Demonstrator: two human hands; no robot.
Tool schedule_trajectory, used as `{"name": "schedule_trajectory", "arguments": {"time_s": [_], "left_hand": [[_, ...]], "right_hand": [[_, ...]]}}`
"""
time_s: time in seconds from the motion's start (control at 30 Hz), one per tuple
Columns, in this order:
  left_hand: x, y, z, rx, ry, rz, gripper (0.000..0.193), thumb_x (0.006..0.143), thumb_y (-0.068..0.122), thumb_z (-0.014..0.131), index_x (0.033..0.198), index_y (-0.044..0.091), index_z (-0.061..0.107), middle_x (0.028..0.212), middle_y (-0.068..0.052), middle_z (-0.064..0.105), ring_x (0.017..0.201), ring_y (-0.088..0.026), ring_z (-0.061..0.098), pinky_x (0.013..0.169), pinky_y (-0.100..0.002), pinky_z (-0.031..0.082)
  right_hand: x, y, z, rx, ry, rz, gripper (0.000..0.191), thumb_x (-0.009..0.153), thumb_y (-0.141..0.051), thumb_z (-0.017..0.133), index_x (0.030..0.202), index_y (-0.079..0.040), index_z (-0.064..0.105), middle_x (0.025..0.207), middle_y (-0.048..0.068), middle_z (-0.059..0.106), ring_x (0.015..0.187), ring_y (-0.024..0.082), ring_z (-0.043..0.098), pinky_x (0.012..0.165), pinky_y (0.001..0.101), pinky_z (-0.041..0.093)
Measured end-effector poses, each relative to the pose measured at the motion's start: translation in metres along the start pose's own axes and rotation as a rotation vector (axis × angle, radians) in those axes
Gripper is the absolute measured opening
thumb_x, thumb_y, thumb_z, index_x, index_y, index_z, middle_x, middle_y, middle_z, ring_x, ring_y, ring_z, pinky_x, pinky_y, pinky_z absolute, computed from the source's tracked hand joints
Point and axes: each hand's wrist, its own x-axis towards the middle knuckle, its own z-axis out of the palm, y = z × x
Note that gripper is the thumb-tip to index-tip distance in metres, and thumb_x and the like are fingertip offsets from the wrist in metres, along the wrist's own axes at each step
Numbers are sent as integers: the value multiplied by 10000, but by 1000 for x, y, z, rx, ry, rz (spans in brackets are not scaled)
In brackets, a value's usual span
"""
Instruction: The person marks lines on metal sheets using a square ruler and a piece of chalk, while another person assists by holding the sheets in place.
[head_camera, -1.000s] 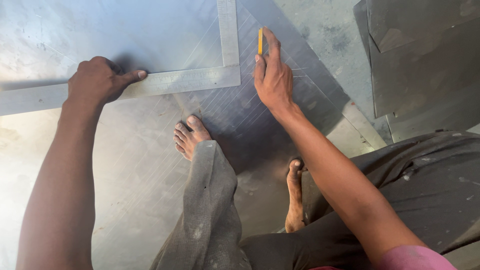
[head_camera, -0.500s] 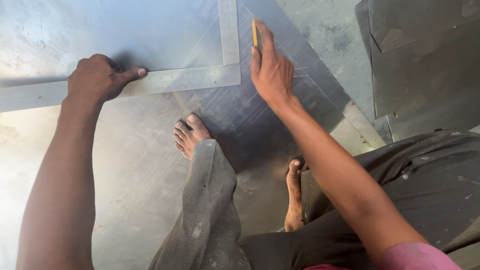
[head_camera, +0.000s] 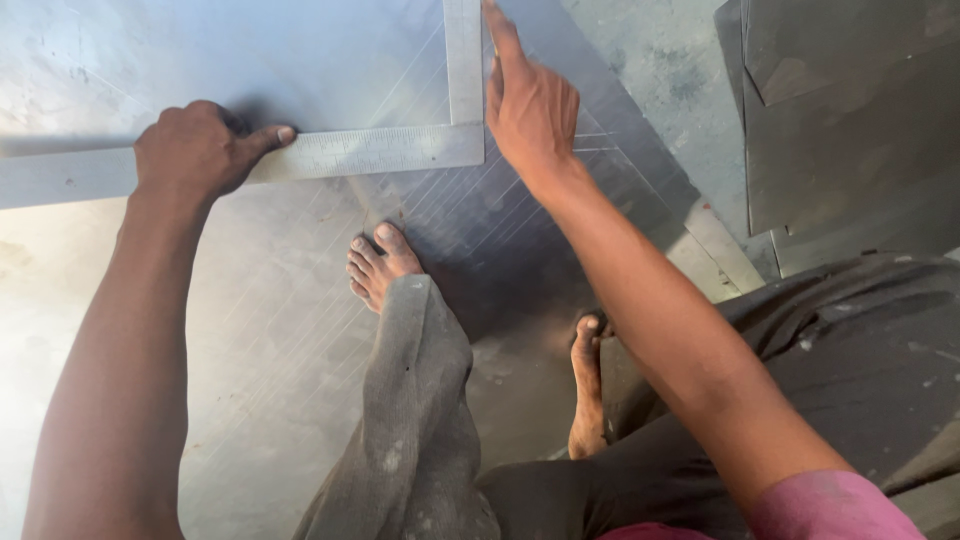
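A large L-shaped steel square (head_camera: 380, 150) lies on a shiny metal sheet (head_camera: 250, 60) on the floor. My left hand (head_camera: 195, 150) presses down on its long horizontal arm, knuckles curled and thumb stretched along the ruler. My right hand (head_camera: 530, 105) lies beside the square's upright arm (head_camera: 463, 60), just right of its outer edge, with the fingers reaching to the top of the view. The yellow pencil it held a moment ago is hidden past the frame edge. Fine scribed lines cross the sheet below the square's corner.
My bare feet (head_camera: 380, 265) (head_camera: 588, 390) stand on the sheet below the square, with grey trouser legs above them. Darker metal sheets (head_camera: 850, 130) are stacked at the right. A strip of concrete floor (head_camera: 660, 60) shows between them and the sheet.
My right hand has slid upward along the square's upright arm, and the yellow pencil has gone out of view at the top. My left hand has stayed on the horizontal arm.
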Motion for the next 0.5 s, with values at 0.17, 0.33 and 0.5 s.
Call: {"name": "schedule_trajectory", "arguments": {"time_s": [0.17,0.33,0.5], "left_hand": [[8,-7,9,9,-7,-4,803,872,818,664,939,32,811,871,-212,762,904,-395,723,785,-518,566],[14,-14,16,-30,52,14,804,816,827,698,980,47,796,887,-213,750,889,-399,716,766,-511,565],[12,-15,20,-28,-44,-52,816,854,819,677,946,20,813,879,-209,775,891,-388,740,820,-506,572]], "right_hand": [[-58,-37,-37,231,-77,69,626,1014,-110,588,1593,-173,357,901,179,718,652,359,674,625,490,523],[-4,-26,-36,75,-102,71,637,1009,-127,626,1591,-179,371,717,154,665,644,382,656,624,514,508],[5,-30,-28,58,-39,81,636,1035,-116,621,1605,-182,346,663,136,633,591,346,636,614,503,501]]}}
